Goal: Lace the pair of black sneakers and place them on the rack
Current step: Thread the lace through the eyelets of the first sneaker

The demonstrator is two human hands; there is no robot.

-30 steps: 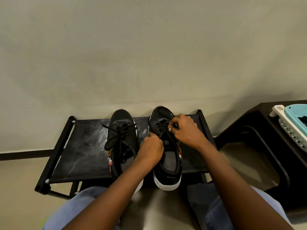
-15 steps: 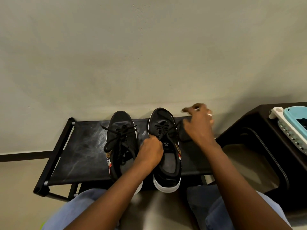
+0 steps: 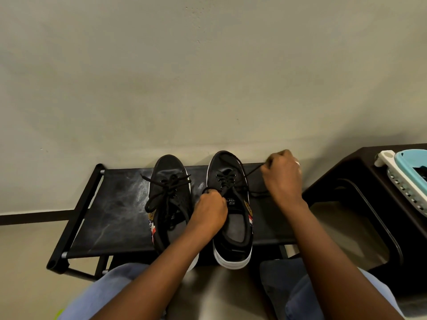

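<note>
Both black sneakers sit side by side on the top shelf of the rack (image 3: 111, 211), toes pointing at the far wall (image 3: 208, 77), heels hanging a little over the near edge. The left sneaker (image 3: 169, 199) has its laces tied in a loose bow across the tongue, and my left forearm crosses over its heel. The right sneaker (image 3: 231, 218) is the one I work on: my left hand (image 3: 211, 212) rests at its left side beside the tongue, fingers curled in a closed grip around the lace (image 3: 250, 173) where it leaves the eyelets. My right hand (image 3: 283, 179) is out to the right of the shoe, above the shelf, its grip pinched on the free end of that same lace, which runs taut from the eyelets up to my fingertips; a slack loop of it lies on the shelf below my wrist. The shelf fabric is black and scuffed with pale marks on its left half, stretched between black tube rails. To the right, close to the rack, stands a dark brown side table (image 3: 369, 181); it crowds the space beside my right arm. On its top sits a light blue basket (image 3: 413, 162) with a white frame; something dark lies inside, but I cannot tell what. My knees in blue trousers (image 3: 111, 292) fill the near edge.
</note>
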